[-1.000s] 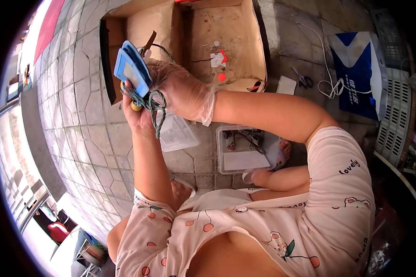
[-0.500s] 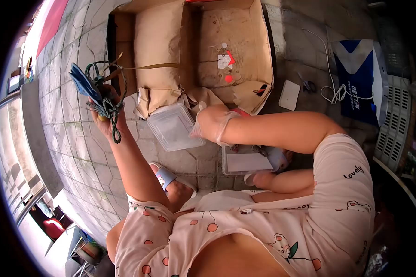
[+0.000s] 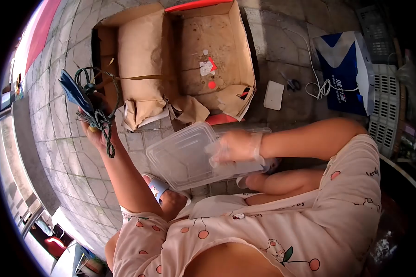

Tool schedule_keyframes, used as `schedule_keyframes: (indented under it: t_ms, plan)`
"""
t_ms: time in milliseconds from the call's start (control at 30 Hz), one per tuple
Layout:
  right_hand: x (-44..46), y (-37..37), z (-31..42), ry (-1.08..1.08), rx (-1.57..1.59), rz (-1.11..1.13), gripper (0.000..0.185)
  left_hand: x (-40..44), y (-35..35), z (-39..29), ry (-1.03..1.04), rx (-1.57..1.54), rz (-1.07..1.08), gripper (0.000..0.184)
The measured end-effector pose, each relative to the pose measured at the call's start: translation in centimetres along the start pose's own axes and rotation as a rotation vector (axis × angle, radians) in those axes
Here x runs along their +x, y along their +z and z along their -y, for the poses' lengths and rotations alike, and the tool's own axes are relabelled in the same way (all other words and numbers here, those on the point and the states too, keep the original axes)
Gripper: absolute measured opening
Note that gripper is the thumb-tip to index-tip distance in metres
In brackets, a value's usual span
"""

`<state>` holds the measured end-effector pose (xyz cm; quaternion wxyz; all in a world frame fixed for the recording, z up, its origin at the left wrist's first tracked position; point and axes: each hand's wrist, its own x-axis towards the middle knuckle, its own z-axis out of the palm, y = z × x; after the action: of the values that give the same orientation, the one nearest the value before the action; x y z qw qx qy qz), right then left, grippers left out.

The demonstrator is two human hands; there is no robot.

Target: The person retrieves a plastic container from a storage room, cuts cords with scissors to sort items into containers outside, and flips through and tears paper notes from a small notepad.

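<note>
My left hand (image 3: 94, 135) is raised at the left, its fingers wrapped round a bundle of dark green cords (image 3: 102, 121). A flat blue folded piece (image 3: 75, 90) sticks up from the same bundle. In a thin clear plastic glove, my right hand (image 3: 239, 146) grips the right edge of a clear plastic lid (image 3: 179, 155). The lid is tilted and partly covers a clear plastic box (image 3: 260, 167) on the ground by my foot. What lies inside the box is mostly hidden by the lid and my right hand.
An open cardboard box (image 3: 238, 55) with red and white scraps lies ahead. To its right are a white card (image 3: 273, 95), scissors (image 3: 292, 83), a white cord (image 3: 326, 87) and a blue-and-white bag (image 3: 344, 69). Grey plastic crates (image 3: 384, 99) stand at the far right.
My right hand has taken hold of the lid, lifted it from the paving and brought it over the clear box. My left hand still holds the cords. The view has shifted slightly.
</note>
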<state>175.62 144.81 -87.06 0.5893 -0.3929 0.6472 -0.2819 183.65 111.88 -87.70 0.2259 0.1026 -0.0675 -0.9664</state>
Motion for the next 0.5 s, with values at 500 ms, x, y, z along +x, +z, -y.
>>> schedule_keyframes:
  t_ms: [500]
  plan:
    - [-8.3,-2.7,-15.2,1.149,-0.163,0.275,0.022,0.9,0.2,5.0,-0.183,0.147,0.070,0.033]
